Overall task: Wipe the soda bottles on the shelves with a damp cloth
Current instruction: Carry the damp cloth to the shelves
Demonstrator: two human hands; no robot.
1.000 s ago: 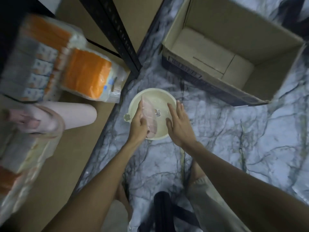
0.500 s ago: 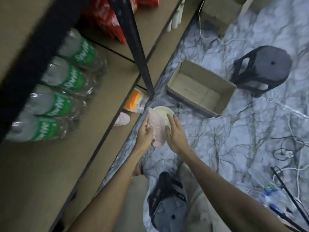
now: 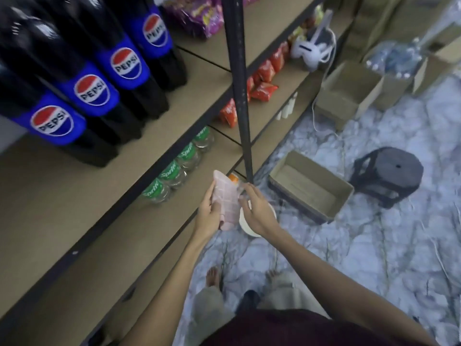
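Tan fibreboard shelving (image 3: 62,196), several tiers, carried on a black post (image 3: 237,96), which serves as the reference for every place below.

Pepsi bottles (image 3: 92,91): a row of large dark bottles with blue labels, upright, on the upper tier, left of the post. Judged full and heavy, with smooth plastic that turns slick under a wet wipe. Best steadied at the neck or shoulder while the body is rubbed, so the row does not topple.

Cardboard box (image 3: 311,186): open and empty, on the marbled floor just right of the post's foot.

Stool (image 3: 389,173): dark plastic, on the floor well right of the post, beyond the box.

Sprite bottles (image 3: 172,173): four clear bottles with green labels, upright in a row on the tier below the Pepsi row, left of the post's lower end. Smaller and lighter than the Pepsi bottles, and likely to slide on the board if pushed sideways.

Basin (image 3: 247,228): pale and round, on the floor below the post's foot, mostly hidden behind the hands.

Cloth (image 3: 225,198): pink, soft and limp, folded into a pad and held upright just below the post's foot. None of the bottles is being wiped yet. A flat pad over the palm would suit the curved bottles.

Left hand (image 3: 209,213): grips the cloth along its left edge.

Right hand (image 3: 258,211): the thumb lies against the cloth's right edge. The view is blurred, so whether the hand pinches the cloth or only touches it cannot be told.
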